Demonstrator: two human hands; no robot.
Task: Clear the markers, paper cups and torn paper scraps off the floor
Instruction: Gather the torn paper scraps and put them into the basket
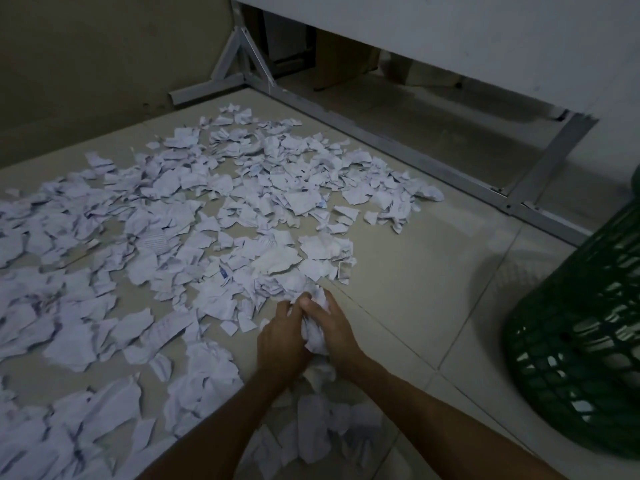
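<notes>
Torn paper scraps (180, 230): white, many with faint print, strewn thickly over the tiled floor (415, 306) from the far wall to the near edge of view, thickest to the left and centre. A further loose heap lies beneath the forearms at the bottom of view.

Wad of scraps (316, 332): crumpled bundle pressed between both hands, low over the floor at the right-hand edge of the spread.

Left hand (280, 336): fingers curled round the left side of the wad, gripping it.

Right hand (337, 329): fingers and thumb curled round the right side of the same wad, gripping it; the two hands touch at the fingertips.

Green basket (581, 348): plastic lattice wall, standing on the floor to the right, apart from the scraps.

Metal frame (408, 147): grey bars running along the floor behind the scraps, carrying a white surface (467, 36) above.

Markers and paper cups: none identifiable among the scraps in the dim light.
</notes>
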